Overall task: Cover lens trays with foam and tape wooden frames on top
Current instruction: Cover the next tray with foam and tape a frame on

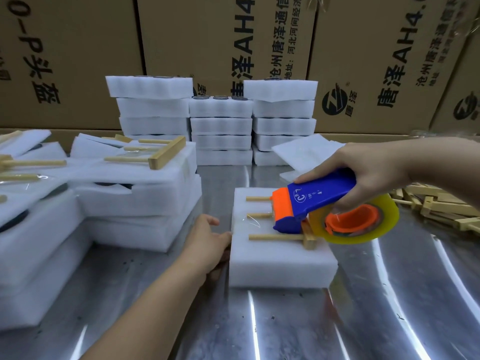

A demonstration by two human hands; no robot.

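White polyethylene foam, soft-edged and matte, dominates the bench. At 9 o'clock lie finished packs (135, 183): foam slabs with pale wooden frames bound on top under clear film.

Left hand (207, 245): fingers extended and flat against the 9 o'clock wall of the foam-covered lens tray (280, 263), thumb raised, gripping nothing; it appears to steady the block.

The tray sits on the brushed steel table (285, 328) between the two hands. At 12 o'clock behind it stand stacked foam trays (220, 131), backed by cardboard cartons (207, 35).

On the tray lies the wooden frame (275, 237), three thin round rods running 9-to-3, joined by a square crossbar at the 3 o'clock end. A glossy strip of tape (249, 219) already crosses the middle rod.

The blue-and-orange tape dispenser (311, 203) rests nose-down on the frame, mouth facing 9 o'clock, its yellowish roll (363, 237) trailing at 3 o'clock.

Right hand (368, 172): wrapped round the dispenser's handle from above, forefinger laid along the top.

Judgement: the tape must travel along the rods' axis toward 9 o'clock and over that edge, where the left hand is the nearer one to press it down.

At 3 o'clock lies a loose heap of spare frames (436, 206).
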